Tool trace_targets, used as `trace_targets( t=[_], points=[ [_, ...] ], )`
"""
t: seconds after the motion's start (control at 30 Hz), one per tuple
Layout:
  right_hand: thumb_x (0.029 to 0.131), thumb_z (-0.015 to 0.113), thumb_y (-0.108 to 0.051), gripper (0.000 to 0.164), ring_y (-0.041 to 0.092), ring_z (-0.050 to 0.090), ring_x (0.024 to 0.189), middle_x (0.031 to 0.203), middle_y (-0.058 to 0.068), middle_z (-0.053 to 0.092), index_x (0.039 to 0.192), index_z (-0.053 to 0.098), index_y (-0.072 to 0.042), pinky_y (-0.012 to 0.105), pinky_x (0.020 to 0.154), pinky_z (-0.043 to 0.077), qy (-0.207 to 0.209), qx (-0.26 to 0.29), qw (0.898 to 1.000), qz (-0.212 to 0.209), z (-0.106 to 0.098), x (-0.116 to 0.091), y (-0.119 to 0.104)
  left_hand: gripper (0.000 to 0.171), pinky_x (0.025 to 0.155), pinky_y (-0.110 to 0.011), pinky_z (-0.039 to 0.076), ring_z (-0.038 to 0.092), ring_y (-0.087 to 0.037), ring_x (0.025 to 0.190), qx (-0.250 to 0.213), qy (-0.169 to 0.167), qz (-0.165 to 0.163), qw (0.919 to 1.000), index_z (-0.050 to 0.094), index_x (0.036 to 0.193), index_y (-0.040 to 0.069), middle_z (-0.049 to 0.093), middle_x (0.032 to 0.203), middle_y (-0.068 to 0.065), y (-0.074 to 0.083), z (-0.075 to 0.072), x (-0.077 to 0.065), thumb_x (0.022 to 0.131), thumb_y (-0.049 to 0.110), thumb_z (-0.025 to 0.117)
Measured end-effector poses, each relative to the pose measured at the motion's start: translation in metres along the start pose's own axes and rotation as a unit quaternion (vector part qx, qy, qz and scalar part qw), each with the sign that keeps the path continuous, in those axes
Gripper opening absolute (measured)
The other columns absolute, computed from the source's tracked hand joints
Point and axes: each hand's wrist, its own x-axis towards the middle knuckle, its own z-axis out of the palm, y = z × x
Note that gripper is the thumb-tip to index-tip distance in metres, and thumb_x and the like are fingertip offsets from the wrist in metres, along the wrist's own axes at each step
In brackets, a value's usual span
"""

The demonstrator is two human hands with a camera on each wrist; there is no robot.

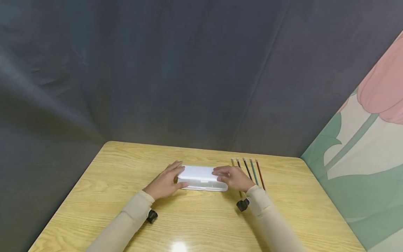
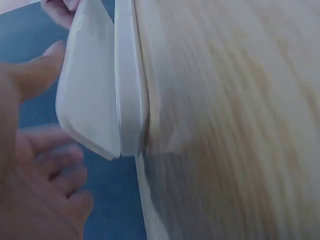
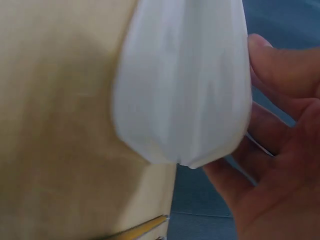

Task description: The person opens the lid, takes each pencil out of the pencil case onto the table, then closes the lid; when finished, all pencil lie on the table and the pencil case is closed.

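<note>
A white plastic pencil case (image 1: 206,185) lies on the table with its lid (image 1: 196,172) tilted partway up. At the case's left end is my left hand (image 1: 165,180), fingers spread by the lid's corner and thumb near the front. In the left wrist view that thumb (image 2: 42,72) is at the lid's edge, and the other fingers look blurred. My right hand (image 1: 234,177) pinches the right end of the lid, thumb (image 3: 285,70) on its edge and fingers behind it. The inside of the case is mostly hidden.
Several pencils (image 1: 254,172) lie side by side to the right of the case, partly covered by the right hand and wrist. The wooden table (image 1: 126,168) ends at a dark curtain (image 1: 189,77) behind; a flowered cloth (image 1: 362,168) hangs at the right.
</note>
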Motion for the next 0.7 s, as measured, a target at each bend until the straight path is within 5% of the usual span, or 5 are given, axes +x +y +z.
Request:
trace_targets(
  t=[0.07, 0.2, 0.43, 0.7],
  points=[
    [0.098, 0.068, -0.018, 0.028, 0.025, 0.069, 0.120, 0.141, 0.005, 0.065, 0.126, 0.073, -0.019, 0.037, 0.092, 0.061, 0.013, -0.003, 1.000, -0.008, 0.006, -0.002, 0.000, 0.064, 0.128, -0.052, 0.028, 0.024, -0.029, 0.158, 0.009, -0.021, 0.049, 0.9986, 0.045, 0.153, 0.008, 0.033, 0.167, -0.010, 0.001, -0.001, 0.000, 0.101, 0.043, 0.059],
    [0.095, 0.071, -0.014, 0.030, 0.027, 0.066, 0.124, 0.140, 0.006, 0.065, 0.125, 0.073, -0.016, 0.040, 0.095, 0.061, 0.045, -0.017, 0.998, -0.034, 0.019, -0.006, 0.001, 0.051, 0.125, -0.046, 0.034, 0.037, -0.031, 0.152, 0.044, -0.023, 0.099, 0.9938, 0.051, 0.149, 0.005, 0.043, 0.159, -0.014, 0.002, 0.001, 0.000, 0.107, 0.034, 0.052],
    [0.088, 0.079, -0.015, 0.027, 0.024, 0.065, 0.125, 0.131, 0.002, 0.071, 0.115, 0.078, -0.017, 0.046, 0.104, 0.055, 0.103, -0.093, 0.987, -0.084, 0.036, -0.004, 0.003, 0.036, 0.115, -0.045, 0.047, 0.054, -0.034, 0.139, 0.080, 0.010, 0.118, 0.9898, 0.068, 0.132, 0.003, 0.061, 0.144, -0.015, -0.001, 0.005, 0.002, 0.102, 0.022, 0.062],
    [0.084, 0.083, -0.012, 0.024, 0.022, 0.069, 0.116, 0.123, 0.003, 0.074, 0.106, 0.079, -0.018, 0.040, 0.100, 0.059, 0.119, -0.147, 0.976, -0.112, 0.038, -0.006, -0.007, 0.025, 0.099, -0.039, 0.058, 0.065, -0.034, 0.126, 0.125, 0.027, 0.149, 0.9806, 0.076, 0.116, 0.002, 0.068, 0.132, -0.018, 0.004, 0.005, 0.003, 0.095, 0.015, 0.070]
  ],
)
